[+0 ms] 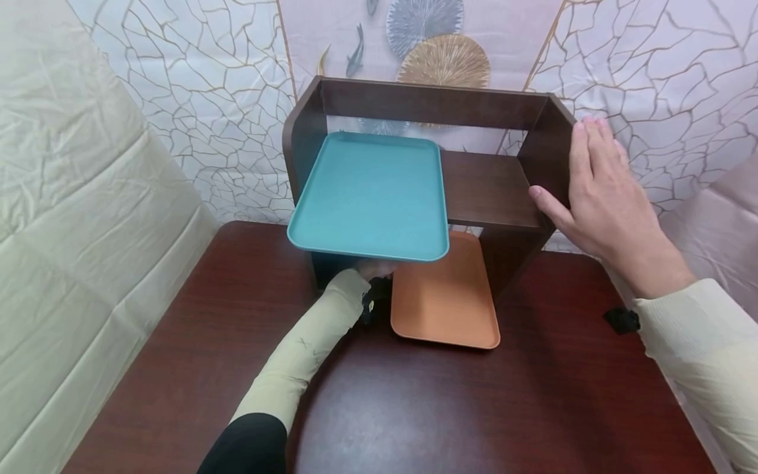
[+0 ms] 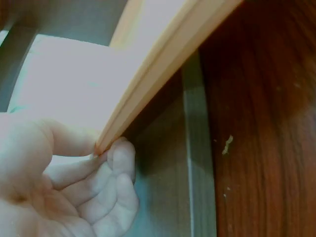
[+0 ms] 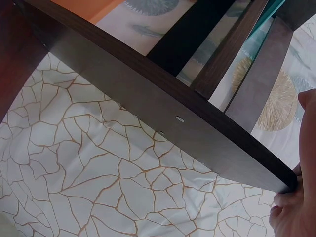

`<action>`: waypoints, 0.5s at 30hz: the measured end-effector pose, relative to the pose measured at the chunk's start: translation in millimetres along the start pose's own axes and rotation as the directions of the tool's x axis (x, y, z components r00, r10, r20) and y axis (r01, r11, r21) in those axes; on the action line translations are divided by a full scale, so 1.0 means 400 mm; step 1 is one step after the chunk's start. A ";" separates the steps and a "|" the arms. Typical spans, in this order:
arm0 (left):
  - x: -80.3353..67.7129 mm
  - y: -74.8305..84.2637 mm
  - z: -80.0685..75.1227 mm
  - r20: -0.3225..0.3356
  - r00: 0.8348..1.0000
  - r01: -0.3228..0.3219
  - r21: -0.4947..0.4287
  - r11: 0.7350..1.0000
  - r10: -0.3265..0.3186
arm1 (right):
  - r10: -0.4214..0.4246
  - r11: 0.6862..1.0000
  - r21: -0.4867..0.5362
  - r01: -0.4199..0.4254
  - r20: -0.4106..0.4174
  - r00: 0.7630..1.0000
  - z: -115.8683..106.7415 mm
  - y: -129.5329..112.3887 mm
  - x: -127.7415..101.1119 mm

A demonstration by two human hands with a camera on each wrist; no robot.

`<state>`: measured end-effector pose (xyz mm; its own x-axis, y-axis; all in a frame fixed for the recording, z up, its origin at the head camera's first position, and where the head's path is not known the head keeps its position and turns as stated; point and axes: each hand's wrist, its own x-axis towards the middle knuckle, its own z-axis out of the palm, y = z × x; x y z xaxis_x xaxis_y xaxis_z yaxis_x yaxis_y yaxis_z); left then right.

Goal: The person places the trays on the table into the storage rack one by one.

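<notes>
A dark wooden shelf stands at the back of the table. A teal tray lies on its middle board and juts out over the front. Below it an orange tray lies on the table, half under the shelf. My left hand is mostly hidden under the teal tray; in the left wrist view this left hand pinches the orange tray's edge, thumb above and fingers curled below. My right hand presses flat with straight fingers on the shelf's right side panel.
A cream quilted cloth slopes down along the left of the table. A white curtain with a gold crackle pattern hangs behind the shelf. Bare dark tabletop stretches in front of the trays.
</notes>
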<state>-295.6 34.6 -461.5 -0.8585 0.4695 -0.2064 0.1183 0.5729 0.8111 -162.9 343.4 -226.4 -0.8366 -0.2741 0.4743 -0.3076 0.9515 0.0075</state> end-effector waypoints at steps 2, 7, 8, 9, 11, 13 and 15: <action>0.002 0.004 0.008 -0.029 1.000 0.007 0.036 0.999 -0.006 | 0.006 1.000 -0.003 -0.006 0.005 1.000 -0.001 0.001 0.000; 0.048 -0.034 0.042 -0.066 0.980 0.195 0.161 0.967 -0.186 | 0.018 1.000 -0.006 -0.018 0.017 1.000 0.002 0.003 0.000; 0.050 -0.033 0.046 -0.071 0.972 0.231 0.163 0.959 -0.222 | 0.020 1.000 -0.007 -0.020 0.018 1.000 0.003 0.004 0.000; 0.051 -0.031 0.049 -0.080 0.966 0.255 0.154 0.954 -0.245 | 0.024 1.000 -0.008 -0.023 0.019 1.000 0.004 0.004 0.001; 0.054 -0.030 0.058 -0.122 0.960 0.265 0.124 0.956 -0.250 | 0.027 1.000 -0.008 -0.027 0.017 0.999 0.006 0.005 0.002; 0.054 -0.029 0.066 -0.161 0.963 0.231 0.089 0.969 -0.215 | 0.032 0.999 -0.004 -0.032 0.017 0.999 0.008 0.008 0.004; -0.018 0.032 0.053 -0.180 0.966 0.202 0.068 0.977 -0.187 | 0.035 0.999 0.007 -0.035 0.017 0.999 0.010 0.010 0.006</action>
<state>-277.5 52.9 -461.4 -0.9411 0.2253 -0.2523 -0.0237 0.6999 0.7138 -167.9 346.0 -228.7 -0.8544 -0.2435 0.4591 -0.2815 0.9595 -0.0150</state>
